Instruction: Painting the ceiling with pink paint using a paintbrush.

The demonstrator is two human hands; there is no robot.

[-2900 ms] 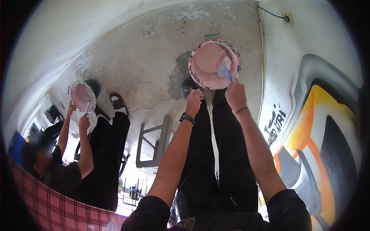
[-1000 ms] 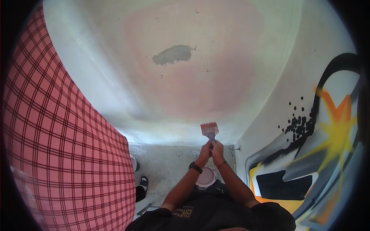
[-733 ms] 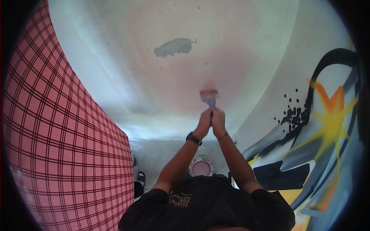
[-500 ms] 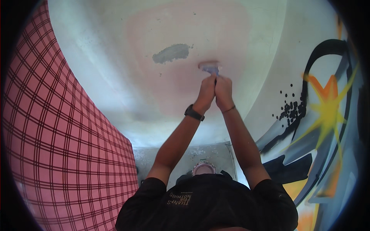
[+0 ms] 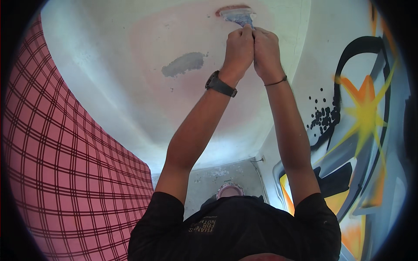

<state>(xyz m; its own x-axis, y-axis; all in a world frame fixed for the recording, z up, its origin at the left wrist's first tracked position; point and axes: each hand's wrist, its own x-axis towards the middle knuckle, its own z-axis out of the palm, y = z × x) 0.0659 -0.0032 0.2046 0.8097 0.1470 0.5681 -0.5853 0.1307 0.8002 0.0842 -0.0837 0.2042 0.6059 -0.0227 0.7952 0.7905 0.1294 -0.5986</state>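
Both arms reach up toward a pale wall [image 5: 183, 26] with a faint pink patch on it. A wide paintbrush [image 5: 238, 16], with pinkish-brown bristles and a paint-smeared blue-white body, has its bristles against the wall. My left hand [image 5: 239, 48], with a dark watch at the wrist, closes round its handle. Pressed beside it, my right hand [image 5: 267, 52] closes round the same handle. The fingers cover most of the handle. Lower on the wall, left of my hands, a grey bare patch [image 5: 185, 64] shows.
A paint bucket [image 5: 230, 186] with a smeared rim and pale pink contents stands on the grey floor [image 5: 202, 180] close to my body. Pink checked cloth [image 5: 74, 143] hangs along the left. At the right stands a wall with a colourful mural [image 5: 365, 113].
Both hands have moved upward with the paintbrush, from beside the grey patch to higher on the wall. My arms are stretched further out.
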